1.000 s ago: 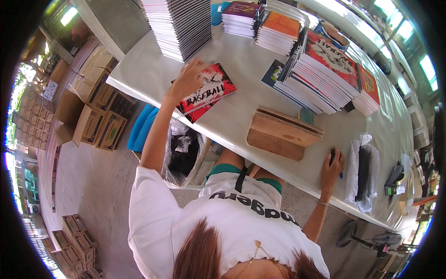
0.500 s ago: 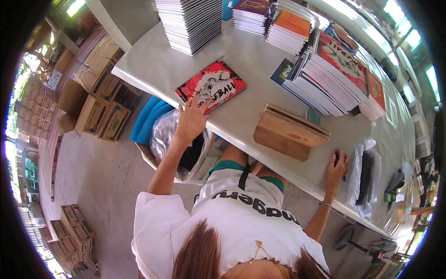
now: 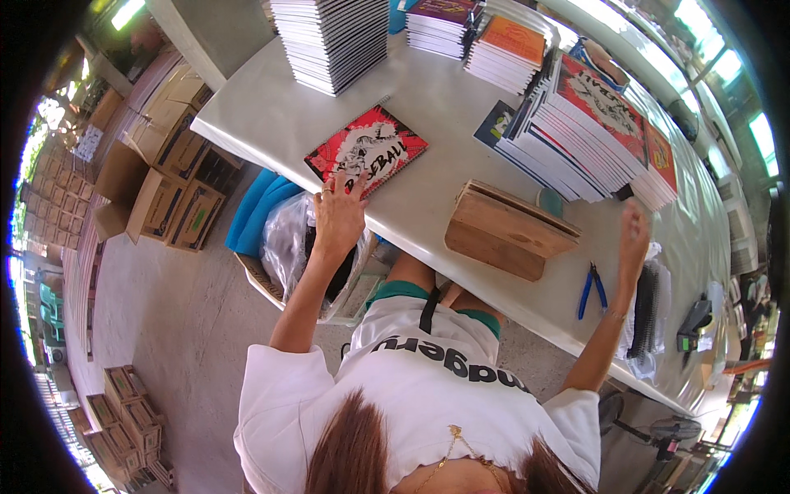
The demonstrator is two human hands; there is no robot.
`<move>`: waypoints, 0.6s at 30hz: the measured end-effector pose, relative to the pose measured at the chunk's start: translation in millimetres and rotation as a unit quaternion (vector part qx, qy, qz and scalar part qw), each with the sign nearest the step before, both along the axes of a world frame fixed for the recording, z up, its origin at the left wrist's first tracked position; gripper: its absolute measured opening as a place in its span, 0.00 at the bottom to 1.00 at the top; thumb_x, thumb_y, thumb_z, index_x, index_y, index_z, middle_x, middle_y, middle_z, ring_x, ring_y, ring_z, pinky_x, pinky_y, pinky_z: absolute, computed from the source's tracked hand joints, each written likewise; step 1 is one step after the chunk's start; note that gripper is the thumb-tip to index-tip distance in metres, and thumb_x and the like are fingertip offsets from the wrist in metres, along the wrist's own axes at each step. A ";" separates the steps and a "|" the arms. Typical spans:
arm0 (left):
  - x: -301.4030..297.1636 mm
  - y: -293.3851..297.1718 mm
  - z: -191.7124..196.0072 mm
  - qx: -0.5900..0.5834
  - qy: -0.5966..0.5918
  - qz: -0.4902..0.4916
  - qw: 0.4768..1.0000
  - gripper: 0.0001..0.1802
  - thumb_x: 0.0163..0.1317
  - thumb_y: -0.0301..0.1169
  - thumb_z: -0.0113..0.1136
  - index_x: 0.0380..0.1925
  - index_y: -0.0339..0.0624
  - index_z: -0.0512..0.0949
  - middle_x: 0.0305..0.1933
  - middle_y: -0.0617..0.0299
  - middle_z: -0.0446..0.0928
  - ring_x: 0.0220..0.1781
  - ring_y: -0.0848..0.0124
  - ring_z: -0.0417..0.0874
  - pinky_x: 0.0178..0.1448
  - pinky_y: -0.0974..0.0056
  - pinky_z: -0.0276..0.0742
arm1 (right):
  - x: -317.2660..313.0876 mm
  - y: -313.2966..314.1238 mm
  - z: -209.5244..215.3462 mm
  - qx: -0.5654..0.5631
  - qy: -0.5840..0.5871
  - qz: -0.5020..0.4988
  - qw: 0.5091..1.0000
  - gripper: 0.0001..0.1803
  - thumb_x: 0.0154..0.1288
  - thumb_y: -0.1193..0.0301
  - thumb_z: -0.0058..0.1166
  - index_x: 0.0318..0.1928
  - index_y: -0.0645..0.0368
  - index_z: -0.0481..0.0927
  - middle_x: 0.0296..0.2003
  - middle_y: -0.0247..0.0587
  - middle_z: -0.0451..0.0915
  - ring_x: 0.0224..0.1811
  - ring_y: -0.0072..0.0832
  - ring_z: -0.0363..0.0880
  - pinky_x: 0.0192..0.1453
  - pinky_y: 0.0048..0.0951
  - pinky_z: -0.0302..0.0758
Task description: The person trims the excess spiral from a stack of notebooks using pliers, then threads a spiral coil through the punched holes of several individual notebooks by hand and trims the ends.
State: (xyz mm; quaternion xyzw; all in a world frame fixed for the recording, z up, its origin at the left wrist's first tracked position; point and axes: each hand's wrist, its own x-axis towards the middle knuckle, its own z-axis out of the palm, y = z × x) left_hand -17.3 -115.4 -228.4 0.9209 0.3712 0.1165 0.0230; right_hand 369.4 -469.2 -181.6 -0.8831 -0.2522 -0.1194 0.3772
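Observation:
A red, black and white spiral notebook (image 3: 367,148) lies tilted near the table's front edge. My left hand (image 3: 339,224) rests on its near edge, fingers spread flat. Blue-handled pliers (image 3: 586,298) lie on the table with their handles apart. Beyond them my right hand (image 3: 632,240) is raised with nothing visible in it, its fingers stretched toward the big notebook stack (image 3: 576,144) and slightly blurred. Between my hands stands a wooden block-like holder (image 3: 502,235).
A tall notebook stack (image 3: 333,49) and smaller purple-covered (image 3: 436,37) and orange-covered stacks (image 3: 506,58) stand at the back. Black binding coils (image 3: 648,309) in clear plastic lie right of my right forearm. Below the left table edge sits a box with plastic wrap (image 3: 284,235). Cardboard boxes (image 3: 169,206) stand farther left.
My right hand has let go of the pliers, leaving them on the table, and moved up and right toward the notebook stack. My left hand stays on the red notebook.

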 end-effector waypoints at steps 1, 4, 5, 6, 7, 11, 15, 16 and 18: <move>-1.0 -0.1 -1.7 0.002 0.000 0.007 1.000 0.30 0.62 0.36 0.59 0.65 0.55 0.68 0.63 0.49 0.65 0.65 0.48 0.68 0.63 0.44 0.66 | 10.0 8.6 11.8 0.059 0.007 0.015 0.998 0.22 0.73 0.58 0.49 0.58 0.60 0.76 0.52 0.44 0.79 0.53 0.32 0.78 0.57 0.30 0.72; 0.0 1.4 -3.5 -0.009 -0.001 0.006 1.000 0.29 0.62 0.36 0.58 0.65 0.53 0.68 0.65 0.49 0.64 0.68 0.49 0.64 0.66 0.41 0.63 | 52.4 27.8 33.6 0.216 0.044 0.080 0.972 0.27 0.75 0.54 0.46 0.60 0.64 0.74 0.52 0.40 0.78 0.50 0.26 0.77 0.58 0.31 0.74; -2.2 -0.7 -2.3 -0.009 0.003 0.013 1.000 0.29 0.62 0.36 0.58 0.65 0.53 0.68 0.66 0.49 0.64 0.68 0.49 0.64 0.66 0.41 0.63 | 61.5 37.6 42.2 0.208 0.058 0.111 0.970 0.32 0.74 0.47 0.42 0.61 0.61 0.73 0.50 0.37 0.77 0.48 0.25 0.76 0.56 0.32 0.74; -7.2 -2.6 -0.3 -0.007 0.010 0.026 1.000 0.29 0.62 0.36 0.58 0.65 0.54 0.68 0.66 0.49 0.64 0.68 0.49 0.64 0.66 0.41 0.62 | 50.5 58.3 56.7 0.218 0.124 0.088 0.964 0.38 0.71 0.39 0.39 0.62 0.59 0.73 0.49 0.36 0.76 0.44 0.24 0.74 0.52 0.30 0.73; -1.2 -2.1 1.8 -0.003 0.008 0.004 1.000 0.29 0.62 0.36 0.58 0.65 0.54 0.68 0.66 0.49 0.64 0.68 0.49 0.64 0.66 0.41 0.62 | 57.5 57.8 64.9 0.212 0.126 0.077 0.966 0.40 0.68 0.35 0.38 0.62 0.57 0.74 0.49 0.36 0.75 0.44 0.24 0.73 0.49 0.29 0.72; -4.1 -0.4 -0.1 -0.014 0.017 0.018 1.000 0.32 0.63 0.37 0.58 0.68 0.57 0.65 0.69 0.51 0.60 0.71 0.51 0.60 0.69 0.36 0.57 | 74.1 83.3 87.2 0.179 0.177 0.111 0.962 0.31 0.67 0.44 0.50 0.52 0.61 0.79 0.39 0.30 0.79 0.36 0.18 0.74 0.42 0.23 0.70; 0.2 -9.9 4.4 -0.034 -0.008 0.012 0.999 0.37 0.63 0.37 0.59 0.72 0.62 0.58 0.74 0.54 0.53 0.76 0.52 0.54 0.71 0.31 0.51 | 102.4 71.8 90.8 0.125 0.184 0.141 0.965 0.20 0.63 0.59 0.62 0.46 0.65 0.81 0.35 0.31 0.82 0.36 0.17 0.77 0.41 0.22 0.71; 1.8 -11.3 5.1 -0.017 -0.026 0.006 0.999 0.37 0.62 0.37 0.59 0.72 0.62 0.58 0.74 0.55 0.52 0.76 0.52 0.53 0.71 0.30 0.51 | 105.4 68.9 89.2 0.128 0.183 0.132 0.966 0.20 0.63 0.59 0.62 0.46 0.65 0.81 0.35 0.31 0.82 0.36 0.17 0.77 0.41 0.22 0.71; 6.9 -18.8 13.1 -0.038 -0.043 -0.012 0.998 0.39 0.61 0.36 0.61 0.72 0.62 0.57 0.75 0.55 0.51 0.76 0.52 0.51 0.72 0.32 0.48 | 107.7 65.9 86.4 0.245 0.221 0.173 0.928 0.17 0.61 0.67 0.63 0.46 0.65 0.81 0.36 0.32 0.82 0.36 0.20 0.78 0.45 0.24 0.73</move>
